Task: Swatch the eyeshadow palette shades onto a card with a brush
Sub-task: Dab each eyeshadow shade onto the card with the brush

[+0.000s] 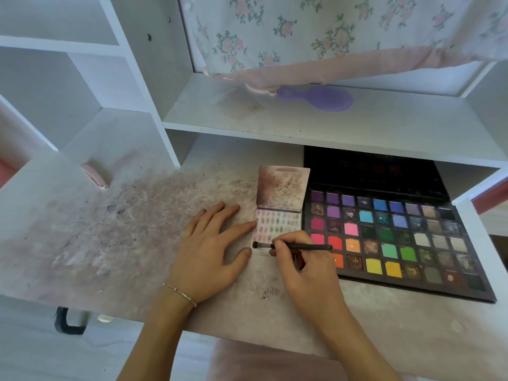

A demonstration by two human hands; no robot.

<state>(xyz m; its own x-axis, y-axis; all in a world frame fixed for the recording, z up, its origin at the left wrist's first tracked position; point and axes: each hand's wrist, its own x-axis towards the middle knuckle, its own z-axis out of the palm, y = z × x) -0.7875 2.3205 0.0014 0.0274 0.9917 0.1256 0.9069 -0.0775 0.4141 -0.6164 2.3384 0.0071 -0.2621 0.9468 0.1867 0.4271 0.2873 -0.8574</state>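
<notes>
A large black eyeshadow palette [428,283] lies open at the right, with several coloured pans. Left of it lies a small white card [277,224] covered with rows of smudged swatches, with a stained flap [283,187] standing up behind it. My right hand [305,266] pinches a thin black brush [305,246], whose dark tip rests on the card's lower left corner. My left hand [211,248] lies flat on the desk, index finger and thumb touching the card's left edge.
The white desk top [123,229] is stained with pink and purple powder. A low shelf [302,122] overhangs the palette's lid and carries a purple hairbrush [321,98]. A pink object [94,174] lies at the left. Floral cloth [330,31] hangs at the back.
</notes>
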